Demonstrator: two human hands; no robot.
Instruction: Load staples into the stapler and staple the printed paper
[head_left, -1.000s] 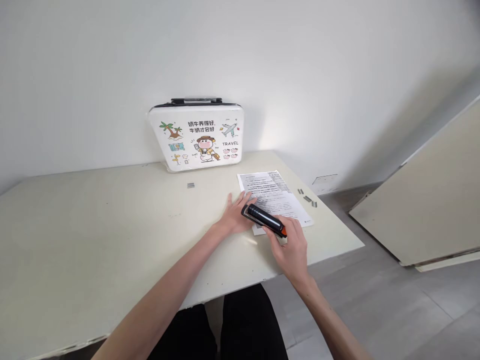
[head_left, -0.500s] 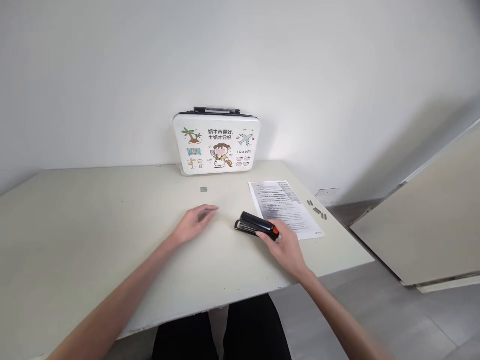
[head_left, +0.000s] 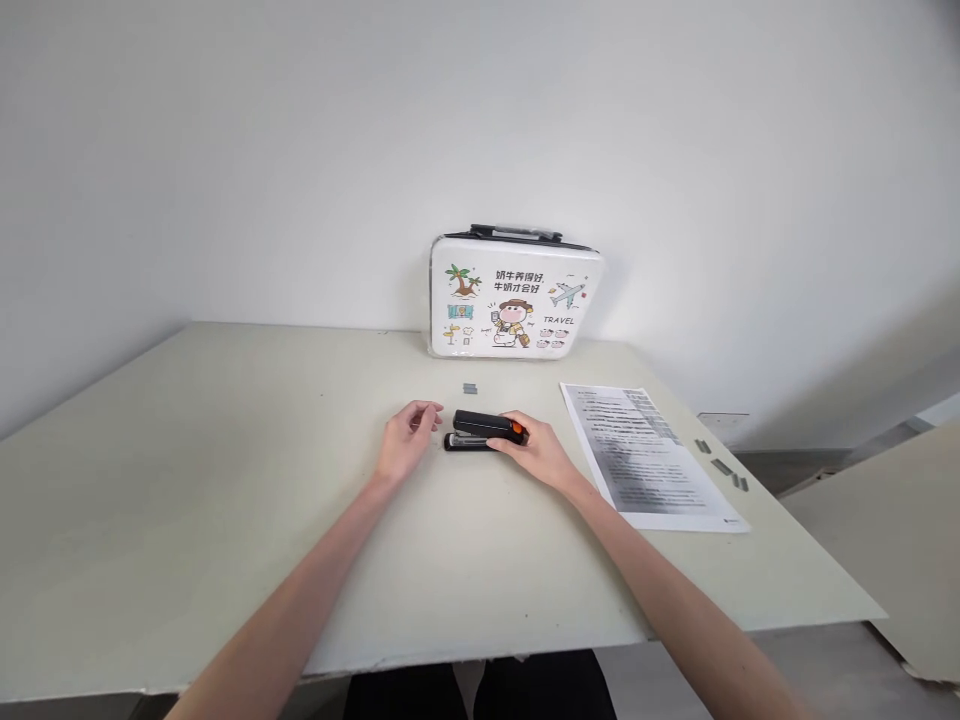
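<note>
A black stapler (head_left: 478,430) with an orange end lies on the pale table (head_left: 225,480), its jaw pointing left. My right hand (head_left: 536,455) grips the stapler's orange end. Just left of the jaw, my left hand (head_left: 407,445) rests on the table with fingers loosely curled and nothing in it. A printed sheet of paper (head_left: 649,455) lies to the right of the stapler, apart from both hands.
A white case (head_left: 514,295) with cartoon travel pictures stands against the wall at the back. A small strip of staples (head_left: 469,388) lies behind the stapler. More staple strips (head_left: 721,466) lie near the table's right edge. A board (head_left: 911,530) leans at the right.
My right hand has carried the stapler off the paper and set it on the bare table to the left. My left hand left the paper and moved beside the jaw. The view swung left.
</note>
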